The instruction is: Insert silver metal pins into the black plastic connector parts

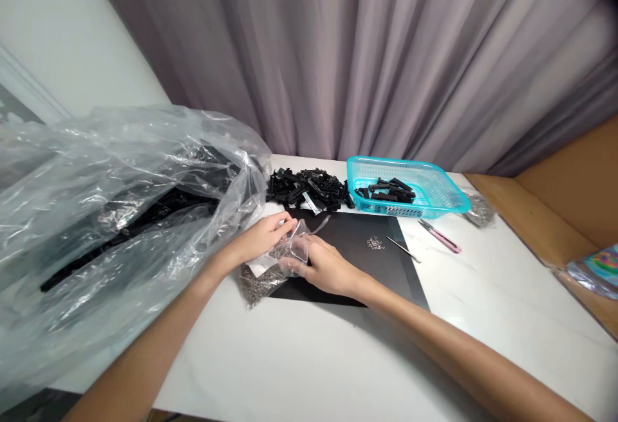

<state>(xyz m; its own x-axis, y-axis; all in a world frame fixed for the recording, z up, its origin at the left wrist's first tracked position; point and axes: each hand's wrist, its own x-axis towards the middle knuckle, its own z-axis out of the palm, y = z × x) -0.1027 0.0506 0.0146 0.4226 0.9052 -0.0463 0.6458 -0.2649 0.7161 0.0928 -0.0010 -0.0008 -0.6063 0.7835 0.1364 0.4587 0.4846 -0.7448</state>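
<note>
A clear plastic bag [263, 284] full of small metal pieces, perhaps screws, lies at the left edge of the black mat [347, 287]. My left hand [265, 235] is closed on the upper edge of this bag, near its mouth. From the right, my right hand [333, 264] grips the same bag, thumb below and fingers above; clear plastic partly covers its fingertips. Whether any pieces are between those fingers is hidden. A little heap of tiny metal pieces [374, 243] sits on the mat, with tweezers [403, 249] lying beside it.
Behind the mat is a pile of black plastic parts [311, 189]. A blue basket [458, 200] holds several more. Pink-handled tool [441, 237] and another bag of small pieces [480, 210] lie rightward. A large clear plastic sheet [120, 152] covers the left; a cardboard box [570, 184] stands right.
</note>
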